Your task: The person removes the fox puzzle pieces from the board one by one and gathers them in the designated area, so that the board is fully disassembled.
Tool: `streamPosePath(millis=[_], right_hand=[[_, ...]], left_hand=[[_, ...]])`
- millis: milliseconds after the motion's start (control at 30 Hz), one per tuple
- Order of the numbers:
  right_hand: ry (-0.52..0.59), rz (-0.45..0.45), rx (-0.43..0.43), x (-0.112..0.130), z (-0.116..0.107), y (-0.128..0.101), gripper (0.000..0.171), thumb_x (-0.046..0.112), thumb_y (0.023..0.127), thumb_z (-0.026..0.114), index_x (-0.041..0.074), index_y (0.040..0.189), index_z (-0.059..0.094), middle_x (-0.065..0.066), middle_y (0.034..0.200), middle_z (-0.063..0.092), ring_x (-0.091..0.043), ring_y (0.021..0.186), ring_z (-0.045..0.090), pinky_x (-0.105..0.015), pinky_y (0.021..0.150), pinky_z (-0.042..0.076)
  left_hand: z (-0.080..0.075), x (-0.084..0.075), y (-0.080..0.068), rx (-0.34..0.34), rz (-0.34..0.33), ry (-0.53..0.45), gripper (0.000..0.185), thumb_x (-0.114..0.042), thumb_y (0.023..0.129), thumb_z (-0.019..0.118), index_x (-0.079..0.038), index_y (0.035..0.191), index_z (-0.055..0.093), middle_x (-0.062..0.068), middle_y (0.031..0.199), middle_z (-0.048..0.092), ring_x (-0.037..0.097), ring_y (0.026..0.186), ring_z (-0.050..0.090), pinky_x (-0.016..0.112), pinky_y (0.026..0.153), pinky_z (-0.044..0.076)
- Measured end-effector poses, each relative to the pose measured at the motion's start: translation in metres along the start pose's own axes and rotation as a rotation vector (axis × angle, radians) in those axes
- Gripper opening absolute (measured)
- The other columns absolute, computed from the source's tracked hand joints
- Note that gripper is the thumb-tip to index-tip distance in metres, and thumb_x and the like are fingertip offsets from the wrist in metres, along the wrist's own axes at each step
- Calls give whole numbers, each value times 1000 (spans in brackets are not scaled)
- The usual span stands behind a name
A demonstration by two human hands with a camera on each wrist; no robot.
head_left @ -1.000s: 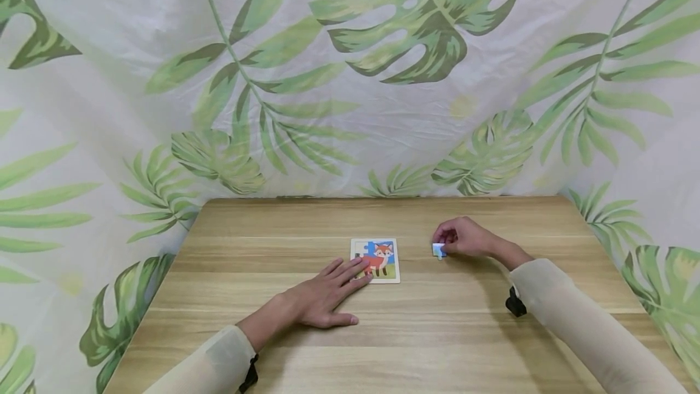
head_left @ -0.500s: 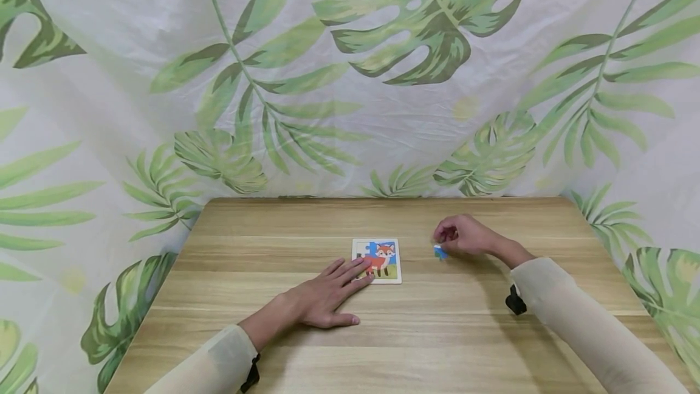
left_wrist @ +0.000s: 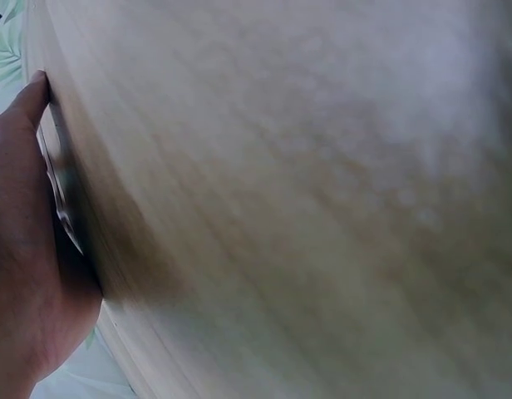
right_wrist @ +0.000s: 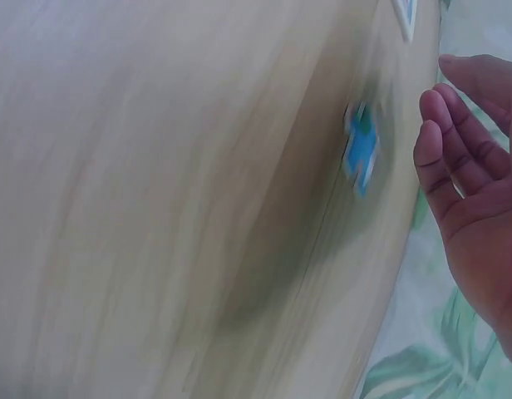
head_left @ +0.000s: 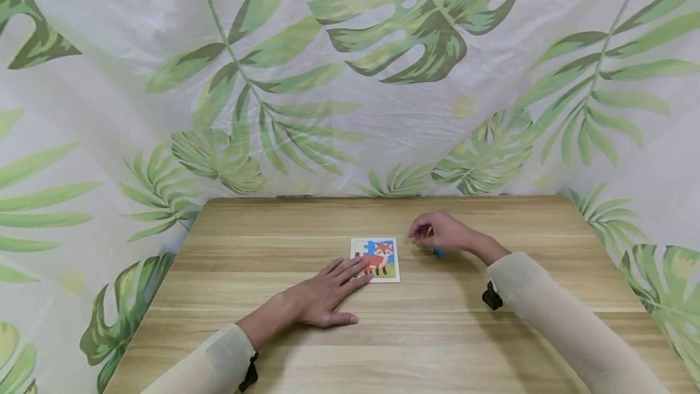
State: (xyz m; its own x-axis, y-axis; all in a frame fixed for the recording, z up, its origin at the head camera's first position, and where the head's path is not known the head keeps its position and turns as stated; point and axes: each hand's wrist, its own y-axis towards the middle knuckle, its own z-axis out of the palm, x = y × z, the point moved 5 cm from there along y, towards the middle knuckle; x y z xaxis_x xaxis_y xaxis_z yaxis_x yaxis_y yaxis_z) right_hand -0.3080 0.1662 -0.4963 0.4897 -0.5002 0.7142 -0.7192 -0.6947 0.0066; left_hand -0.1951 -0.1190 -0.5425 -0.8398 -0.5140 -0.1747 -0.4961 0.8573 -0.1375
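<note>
A small square fox puzzle [head_left: 375, 259] lies flat near the middle of the table, its pale frame holding an orange fox on blue sky and green ground; a piece seems to be missing at its far left corner. Just right of it, a loose blue puzzle piece [head_left: 439, 252] lies on the wood, partly hidden in the head view. The right wrist view shows this blue puzzle piece [right_wrist: 360, 148] blurred, apparently flat and untouched.

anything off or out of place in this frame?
One blue puzzle piece lies loose on the table, beneath the right hand, outside the fox puzzle, which shows a gap at its top-left. Left hand rests on the puzzle.
</note>
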Motion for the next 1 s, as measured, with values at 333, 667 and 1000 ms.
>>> streamPosePath(millis=[333, 667, 1000], right_hand=[[-18, -86, 36, 21, 23, 33, 19, 0, 92, 76, 3, 111, 78, -7, 101, 75, -10, 89, 67, -28, 81, 61], [-19, -72, 87, 27, 43, 55, 25, 3, 93, 80, 4, 118, 78, -8, 105, 74, -15, 93, 68, -29, 84, 59], [-37, -100, 131, 30, 50, 66, 29, 1, 90, 81, 2, 119, 77, -9, 104, 72, -20, 95, 69, -28, 83, 59]], left_hand=[[1, 1, 0, -3, -7, 10, 88, -68, 107, 39, -16, 172, 10, 9, 179, -6, 24, 165, -4, 54, 132, 10], [2, 0, 0, -16, -7, 38, 88, -68, 107, 38, -16, 172, 10, 10, 179, -5, 25, 165, -2, 54, 132, 12], [1, 0, 1, -4, 8, 51, 88, -68, 107, 37, -15, 172, 11, 12, 179, -4, 27, 165, 1, 55, 132, 14]])
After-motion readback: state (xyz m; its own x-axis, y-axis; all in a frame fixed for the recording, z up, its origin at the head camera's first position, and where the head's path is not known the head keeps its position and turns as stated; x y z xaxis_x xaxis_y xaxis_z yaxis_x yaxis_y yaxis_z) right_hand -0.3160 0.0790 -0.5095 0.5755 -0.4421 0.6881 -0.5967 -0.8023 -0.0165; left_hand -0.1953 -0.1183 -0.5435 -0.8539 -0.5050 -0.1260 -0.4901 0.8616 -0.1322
